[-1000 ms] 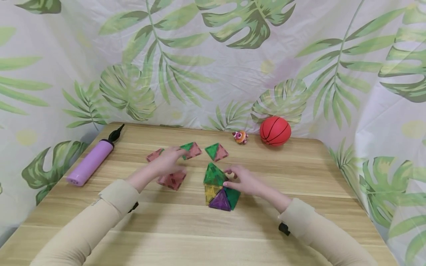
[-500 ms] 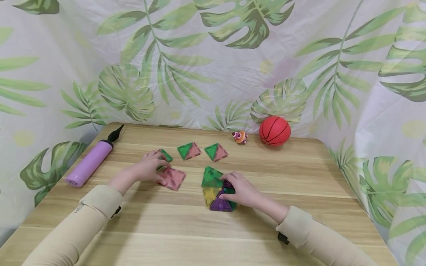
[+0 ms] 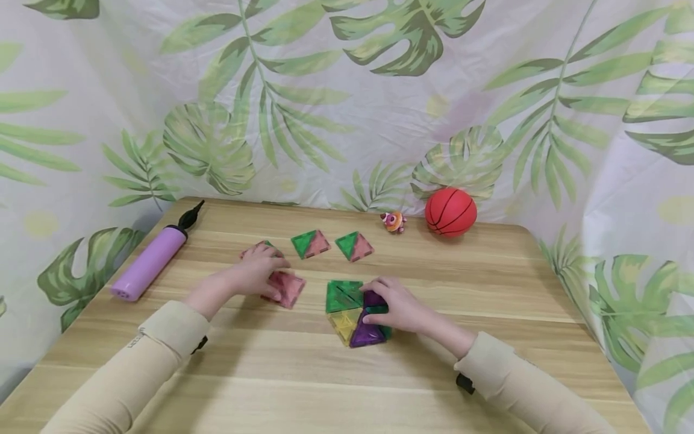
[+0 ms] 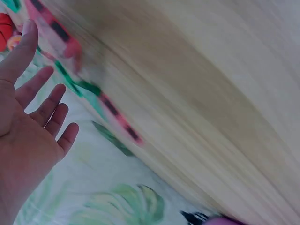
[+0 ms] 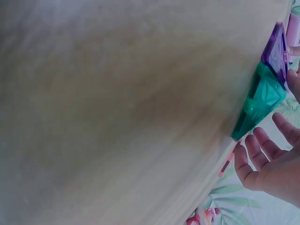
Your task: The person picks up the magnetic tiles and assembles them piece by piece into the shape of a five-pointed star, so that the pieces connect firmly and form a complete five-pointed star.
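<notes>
My right hand (image 3: 402, 308) holds the right side of a cluster of translucent magnetic tiles (image 3: 344, 296), its thumb and fingers spread around that side. Green tiles form the back left of the cluster, yellow the front left, purple the front; teal shows beside the palm. In the right wrist view, the teal part (image 5: 260, 101) and a purple tile (image 5: 276, 54) stand near the fingertips. My left hand (image 3: 250, 274) hovers with loosely bent fingers, thumb over a pink tile square (image 3: 291, 290). The left wrist view shows nothing within that hand (image 4: 30, 122).
Two green-and-pink tile squares (image 3: 311, 244) lie behind the hands, and another tile (image 3: 269, 245) is partly hidden by the left hand. A purple hand pump (image 3: 150, 263) lies left. A small toy figure (image 3: 393, 222) and red mini basketball (image 3: 451, 212) stand at the back edge.
The tile cluster has turned under my right hand, its green part now flatter and further left. My left hand drew back left from the green-and-pink tiles to the pink square.
</notes>
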